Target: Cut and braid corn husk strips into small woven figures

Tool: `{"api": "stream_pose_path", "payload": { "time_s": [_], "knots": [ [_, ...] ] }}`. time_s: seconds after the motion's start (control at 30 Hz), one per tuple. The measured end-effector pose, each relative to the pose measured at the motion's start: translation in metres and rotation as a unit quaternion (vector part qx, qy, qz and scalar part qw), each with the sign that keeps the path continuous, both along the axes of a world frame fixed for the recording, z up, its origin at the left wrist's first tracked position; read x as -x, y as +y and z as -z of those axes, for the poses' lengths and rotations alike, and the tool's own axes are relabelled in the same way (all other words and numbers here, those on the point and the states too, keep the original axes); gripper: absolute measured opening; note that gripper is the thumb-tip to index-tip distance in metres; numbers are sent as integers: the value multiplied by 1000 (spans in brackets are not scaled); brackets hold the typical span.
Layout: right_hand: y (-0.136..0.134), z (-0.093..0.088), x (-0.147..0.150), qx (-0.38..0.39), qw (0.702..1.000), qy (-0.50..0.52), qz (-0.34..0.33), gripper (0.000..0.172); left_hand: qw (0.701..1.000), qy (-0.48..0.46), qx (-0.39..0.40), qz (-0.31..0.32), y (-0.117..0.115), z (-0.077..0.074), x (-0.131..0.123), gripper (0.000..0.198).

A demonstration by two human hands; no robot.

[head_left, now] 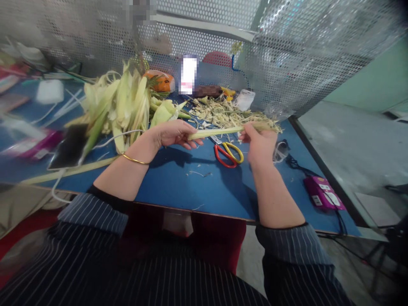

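A pale green corn husk strip (219,132) is stretched roughly level between my two hands above the blue table. My left hand (177,134) pinches its left end between thumb and fingers, with the other fingers loosely curled. At the right end, my right hand (262,142) grips the strip, and some of it shows beyond the knuckles. Just below the strip lie scissors (230,154) with one red and one yellow handle. Behind my left hand is a heap of corn husks (123,100). Shredded husk scraps (216,111) are spread behind the strip.
A lit phone screen (188,74) stands at the back by an orange packet (162,80). Left are a dark phone (70,146) with a cable and a white charger (50,91). Right is a purple box (323,193) with cords. Perforated metal mesh (207,40) borders the table's back.
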State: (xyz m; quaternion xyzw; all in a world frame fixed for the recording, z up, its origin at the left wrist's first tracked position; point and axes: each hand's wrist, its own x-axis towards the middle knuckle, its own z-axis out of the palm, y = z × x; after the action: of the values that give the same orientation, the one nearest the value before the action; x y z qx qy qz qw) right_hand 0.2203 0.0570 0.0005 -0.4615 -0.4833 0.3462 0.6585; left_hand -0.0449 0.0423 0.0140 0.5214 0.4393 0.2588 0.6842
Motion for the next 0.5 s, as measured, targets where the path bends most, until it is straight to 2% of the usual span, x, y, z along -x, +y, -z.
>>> {"api": "stream_pose_path", "payload": {
  "time_s": [0.17, 0.3, 0.4, 0.5],
  "knots": [
    [3, 1, -3, -12, 1000, 2, -13, 8, 1000, -12, 16, -11, 5, 5, -2, 49],
    [-1, 0, -3, 23, 996, -14, -86, 10, 999, 30, 14, 8, 0, 3, -5, 58],
    [-5, 1, -1, 52, 986, -37, -155, 12, 996, 59, -2, 68, -13, -2, -14, 50],
    [-7, 3, 1, 62, 983, -39, -170, 14, 993, 37, -9, 108, -27, -4, -28, 34]
  ]
}}
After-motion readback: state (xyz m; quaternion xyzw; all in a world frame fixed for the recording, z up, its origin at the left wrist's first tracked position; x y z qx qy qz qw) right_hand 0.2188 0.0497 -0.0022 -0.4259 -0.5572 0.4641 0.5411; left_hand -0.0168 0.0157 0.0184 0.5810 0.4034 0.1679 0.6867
